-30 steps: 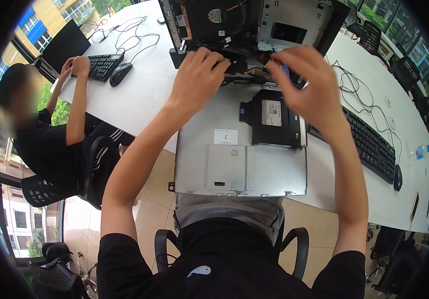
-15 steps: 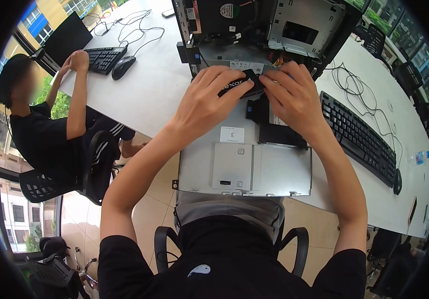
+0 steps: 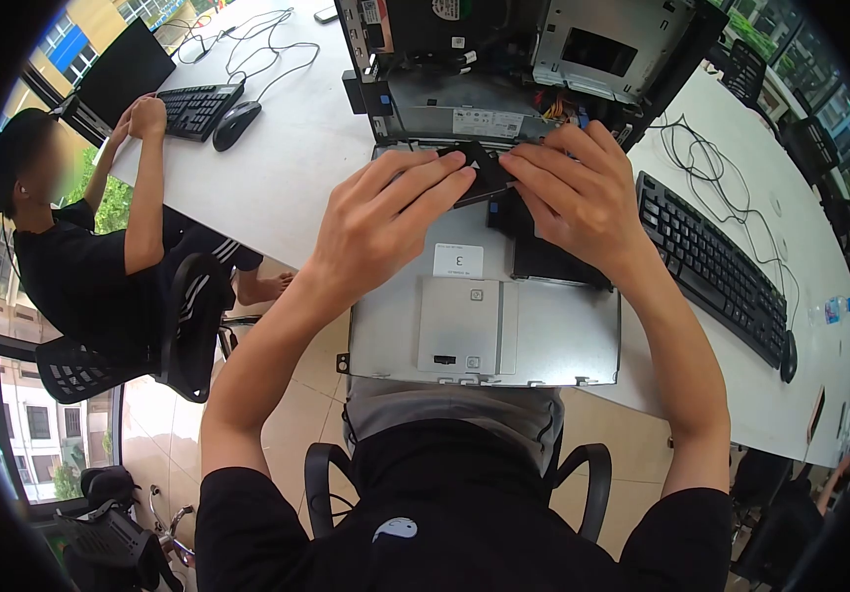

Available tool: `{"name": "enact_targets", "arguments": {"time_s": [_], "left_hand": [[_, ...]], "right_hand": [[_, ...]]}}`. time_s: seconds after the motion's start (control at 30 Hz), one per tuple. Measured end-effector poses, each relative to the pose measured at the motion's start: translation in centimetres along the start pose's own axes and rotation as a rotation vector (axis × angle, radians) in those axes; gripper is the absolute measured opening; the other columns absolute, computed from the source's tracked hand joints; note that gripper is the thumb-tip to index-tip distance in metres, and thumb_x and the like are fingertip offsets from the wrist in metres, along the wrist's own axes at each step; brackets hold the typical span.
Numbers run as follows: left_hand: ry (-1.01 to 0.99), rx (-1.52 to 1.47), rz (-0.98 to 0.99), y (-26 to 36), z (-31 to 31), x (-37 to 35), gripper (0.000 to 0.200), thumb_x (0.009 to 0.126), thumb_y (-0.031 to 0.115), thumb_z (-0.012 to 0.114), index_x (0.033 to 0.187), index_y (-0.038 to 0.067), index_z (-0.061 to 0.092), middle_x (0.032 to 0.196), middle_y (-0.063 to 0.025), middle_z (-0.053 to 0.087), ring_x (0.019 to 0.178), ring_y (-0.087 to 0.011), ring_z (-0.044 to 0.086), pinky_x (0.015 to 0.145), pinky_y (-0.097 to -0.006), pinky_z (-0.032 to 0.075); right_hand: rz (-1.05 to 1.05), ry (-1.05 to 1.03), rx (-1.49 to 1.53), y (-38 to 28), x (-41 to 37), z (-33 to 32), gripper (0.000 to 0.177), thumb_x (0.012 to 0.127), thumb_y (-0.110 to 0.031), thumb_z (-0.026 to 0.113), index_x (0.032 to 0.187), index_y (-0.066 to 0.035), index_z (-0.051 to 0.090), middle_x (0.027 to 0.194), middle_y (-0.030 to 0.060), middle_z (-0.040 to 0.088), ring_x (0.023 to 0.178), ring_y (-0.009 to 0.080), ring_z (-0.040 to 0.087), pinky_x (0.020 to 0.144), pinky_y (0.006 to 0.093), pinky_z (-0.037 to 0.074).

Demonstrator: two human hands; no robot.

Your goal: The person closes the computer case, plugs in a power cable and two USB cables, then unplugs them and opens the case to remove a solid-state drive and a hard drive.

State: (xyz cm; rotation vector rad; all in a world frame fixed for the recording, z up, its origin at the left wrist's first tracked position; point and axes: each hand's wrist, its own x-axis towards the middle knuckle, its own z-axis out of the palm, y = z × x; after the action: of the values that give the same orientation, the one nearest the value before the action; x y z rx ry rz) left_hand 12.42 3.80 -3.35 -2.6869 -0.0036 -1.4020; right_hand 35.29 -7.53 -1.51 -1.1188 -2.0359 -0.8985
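A long white table (image 3: 287,187) runs through a windowed office. On it a grey case panel (image 3: 563,340) lies under both hands, with an open computer case (image 3: 504,59) just beyond the fingertips and a keyboard (image 3: 711,266) outside the right wrist. Well out past the left elbow sits another person (image 3: 79,266) (busy at a separate keyboard). The black drive (image 3: 487,178) is between the hands: the left hand (image 3: 385,222) pinches one end and the right hand (image 3: 578,192) grips the other. Half a second ago the drive's lettering faced up; now it is tilted and none shows.
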Motion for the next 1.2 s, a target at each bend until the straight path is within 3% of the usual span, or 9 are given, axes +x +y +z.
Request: {"name": "enact_targets", "arguments": {"time_s": [0.27, 0.37, 0.47, 0.6, 0.63, 0.73, 0.87, 1.03, 1.2], "left_hand": [[0.117, 0.04, -0.015, -1.4, -1.2, -1.1, 0.043, 0.072, -0.015, 0.071, 0.112, 0.0, 0.077, 0.111, -0.013, 0.078, 0.097, -0.0278, 0.074, 0.081, -0.0362, 0.062], [0.242, 0.116, -0.167, -3.0, -3.2, -2.9, 0.041, 0.074, -0.018, 0.07, 0.111, -0.001, 0.077, 0.108, -0.0162, 0.078, 0.095, -0.0318, 0.075, 0.083, -0.0381, 0.061], [0.232, 0.047, -0.147, -2.2, -3.5, -3.1, 0.04, 0.073, -0.018, 0.071, 0.109, -0.002, 0.077, 0.108, -0.0158, 0.078, 0.095, -0.0331, 0.074, 0.084, -0.038, 0.061], [0.066, -0.009, -0.061, -0.9, -3.1, -3.0, 0.043, 0.071, -0.011, 0.074, 0.11, 0.005, 0.079, 0.113, -0.0123, 0.077, 0.101, -0.0298, 0.073, 0.091, -0.043, 0.06], [0.023, -0.016, -0.094, -0.7, -3.0, -3.4, 0.045, 0.072, -0.009, 0.073, 0.112, 0.01, 0.079, 0.117, -0.0089, 0.077, 0.105, -0.0281, 0.072, 0.096, -0.0455, 0.058], [-0.09, -0.044, -0.097, -0.7, -3.0, -4.3, 0.037, 0.074, -0.008, 0.074, 0.107, 0.008, 0.08, 0.115, -0.0087, 0.078, 0.109, -0.0287, 0.072, 0.099, -0.0478, 0.056], [-0.215, -0.048, -0.11, -0.8, -2.9, -4.5, 0.038, 0.075, -0.006, 0.075, 0.108, 0.013, 0.081, 0.119, -0.0042, 0.077, 0.115, -0.0251, 0.07, 0.104, -0.0475, 0.053], [-0.313, -0.059, -0.12, -1.2, -2.2, -4.1, 0.039, 0.077, -0.004, 0.075, 0.109, 0.017, 0.082, 0.121, -0.0019, 0.077, 0.118, -0.025, 0.069, 0.108, -0.0487, 0.051], [-0.424, -0.1, -0.179, -1.4, -1.7, -3.6, 0.036, 0.081, 0.012, 0.082, 0.117, 0.018, 0.081, 0.13, -0.0015, 0.074, 0.126, -0.0276, 0.064, 0.111, -0.0473, 0.049]], "right_hand": [[0.044, 0.07, -0.022, 2.5, -0.7, -0.7, 0.029, 0.069, 0.003, 0.081, 0.097, -0.004, 0.077, 0.093, 0.0054, 0.076, 0.084, 0.0245, 0.066, 0.069, 0.0375, 0.051], [0.445, 0.127, -0.039, 5.0, -1.2, -3.5, 0.018, 0.077, 0.003, 0.082, 0.095, -0.001, 0.079, 0.09, 0.0091, 0.078, 0.083, 0.027, 0.067, 0.074, 0.039, 0.055], [0.374, 0.046, 0.097, 3.0, 0.1, -1.6, 0.02, 0.077, 0.001, 0.082, 0.097, -0.003, 0.079, 0.093, 0.0069, 0.078, 0.086, 0.0269, 0.066, 0.078, 0.0384, 0.056], [0.391, -0.172, 0.195, -0.9, 1.4, -0.7, 0.024, 0.079, -0.004, 0.083, 0.103, -0.005, 0.078, 0.114, 0.0059, 0.076, 0.093, 0.0263, 0.065, 0.083, 0.0378, 0.056], [0.381, -0.183, 0.182, -0.9, 1.6, -1.1, 0.025, 0.079, -0.004, 0.084, 0.103, -0.005, 0.078, 0.117, 0.0069, 0.075, 0.092, 0.027, 0.066, 0.083, 0.0376, 0.057], [0.343, -0.11, 0.215, 0.3, 1.0, -1.7, 0.025, 0.08, -0.004, 0.084, 0.104, -0.005, 0.078, 0.116, 0.0072, 0.075, 0.096, 0.0279, 0.069, 0.083, 0.0369, 0.058], [0.366, -0.028, 0.209, 1.1, 1.4, -2.8, 0.02, 0.082, -0.003, 0.083, 0.101, -0.002, 0.078, 0.105, 0.0104, 0.077, 0.092, 0.0282, 0.074, 0.08, 0.0355, 0.06], [0.396, -0.08, 0.165, 1.6, 1.7, -4.1, 0.013, 0.085, -0.003, 0.083, 0.097, -0.002, 0.08, 0.091, 0.0105, 0.078, 0.075, 0.0239, 0.071, 0.067, 0.0311, 0.056], [0.419, -0.123, 0.157, 2.2, 1.4, -4.9, 0.01, 0.088, -0.006, 0.082, 0.097, -0.001, 0.081, 0.087, 0.0112, 0.078, 0.066, 0.0189, 0.069, 0.061, 0.0284, 0.053]]}}
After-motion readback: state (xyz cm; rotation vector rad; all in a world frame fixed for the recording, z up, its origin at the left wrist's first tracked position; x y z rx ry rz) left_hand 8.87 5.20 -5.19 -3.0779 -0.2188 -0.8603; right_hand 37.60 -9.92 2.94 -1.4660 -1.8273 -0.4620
